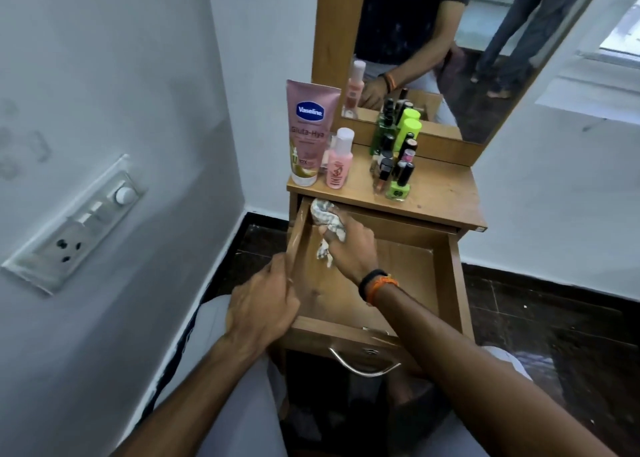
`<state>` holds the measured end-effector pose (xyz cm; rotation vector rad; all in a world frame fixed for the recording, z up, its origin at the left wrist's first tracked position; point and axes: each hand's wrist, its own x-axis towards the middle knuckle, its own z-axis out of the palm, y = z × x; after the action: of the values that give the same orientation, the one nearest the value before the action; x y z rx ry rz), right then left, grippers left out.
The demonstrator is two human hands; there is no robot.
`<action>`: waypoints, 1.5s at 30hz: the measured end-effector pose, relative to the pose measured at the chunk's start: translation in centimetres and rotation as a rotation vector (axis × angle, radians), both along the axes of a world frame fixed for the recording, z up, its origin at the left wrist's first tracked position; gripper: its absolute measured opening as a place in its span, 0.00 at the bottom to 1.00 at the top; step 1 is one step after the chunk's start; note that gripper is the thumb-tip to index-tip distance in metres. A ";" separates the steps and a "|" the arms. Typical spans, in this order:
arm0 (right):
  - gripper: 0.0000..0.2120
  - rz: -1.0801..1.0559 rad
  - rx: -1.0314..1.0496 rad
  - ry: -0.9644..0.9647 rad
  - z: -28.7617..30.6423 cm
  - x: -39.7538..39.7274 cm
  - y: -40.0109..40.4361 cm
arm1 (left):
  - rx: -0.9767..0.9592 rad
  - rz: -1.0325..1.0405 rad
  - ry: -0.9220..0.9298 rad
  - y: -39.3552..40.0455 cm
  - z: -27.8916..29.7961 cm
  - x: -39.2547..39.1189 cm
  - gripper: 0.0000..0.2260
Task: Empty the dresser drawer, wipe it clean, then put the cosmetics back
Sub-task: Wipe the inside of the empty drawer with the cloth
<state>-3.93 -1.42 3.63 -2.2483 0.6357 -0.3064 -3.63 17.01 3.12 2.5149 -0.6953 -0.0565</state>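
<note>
The wooden dresser drawer point(408, 273) is pulled out and holds no cosmetics. My right hand point(349, 245) grips a crumpled patterned cloth point(327, 219) against the drawer's far left corner. My left hand point(261, 304) grips the drawer's left side wall near the front. On the dresser top point(440, 193) stand a pink Vaseline tube point(308, 131), a small pink bottle point(339, 160) and several nail polish bottles point(396, 166), some green.
A mirror point(450, 51) rises behind the dresser top and reflects my arm. A white wall with a switch and socket panel point(74, 224) is close on the left. The drawer's metal handle point(363, 365) faces me above my knees. Dark floor lies to the right.
</note>
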 end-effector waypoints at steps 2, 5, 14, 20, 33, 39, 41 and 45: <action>0.24 -0.023 0.065 -0.008 -0.6 1.4 1.4 | -0.045 -0.003 0.087 0.2 -0.1 0.6 0.17; 0.28 0.032 0.102 0.028 -1.2 2.2 3.3 | -0.226 0.056 0.444 0.6 0.0 1.9 0.15; 0.24 0.550 0.055 0.299 1.1 -4.2 3.8 | -0.697 0.160 1.100 1.7 0.7 3.6 0.35; 0.21 0.290 0.000 0.092 -0.1 -0.8 4.8 | -0.734 0.154 1.165 2.0 0.5 3.7 0.41; 0.22 0.261 -0.261 0.201 1.7 0.8 5.4 | -0.889 0.226 1.120 1.8 0.6 3.4 0.37; 0.17 0.427 -0.154 0.211 1.3 -3.1 7.3 | -0.959 0.284 1.110 1.7 1.4 3.1 0.35; 0.18 0.418 -0.116 0.187 0.9 -2.8 7.2 | -0.949 0.275 1.120 1.8 1.4 3.1 0.35; 0.18 0.279 -0.166 0.096 0.2 -0.2 5.3 | -0.882 0.236 1.110 1.8 1.0 3.2 0.34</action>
<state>-4.10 3.92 3.83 -2.4864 0.3478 -0.1160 -0.40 18.82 4.08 1.3573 0.0714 -0.7920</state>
